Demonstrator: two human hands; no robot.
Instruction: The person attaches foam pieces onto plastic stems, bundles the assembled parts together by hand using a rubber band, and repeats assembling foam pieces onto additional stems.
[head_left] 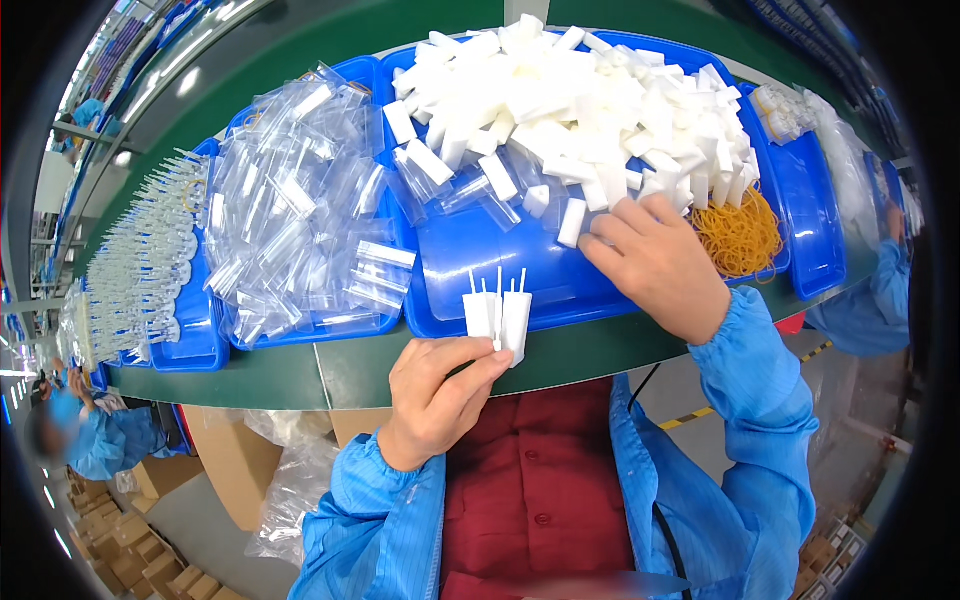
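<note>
Head view, only 1 view: left hand [435, 400] at 6 o'clock, fingers pinched closed around a small bunch of white plastic pieces [498, 315] with thin stems sticking up, held upright over the green table edge [300, 375], just in front of the big blue tray [480, 260]. Exact count of pieces in the bunch hard to tell, about 3 or 4. Right hand [660, 265] at 3 o'clock of the bunch, palm down, fingers loosely curled and spread, fingertips touching loose white pieces at the near edge of the white piece pile [580, 110]; cannot tell if it has actually gripped one. Pile fills the far half of the big blue tray, 12 o'clock. Heap of orange rubber bands [740, 235] just beside the right hand at its 2 o'clock, in the same tray. Clear plastic bags [290, 220] heaped in a second blue tray at 10 o'clock of the left hand. Rows of thin white stemmed parts [140, 270] in a third tray at 9 o'clock. Another person's blue sleeve [870, 300] at far right edge; cardboard boxes [220, 460] under the table at 8 o'clock.
</note>
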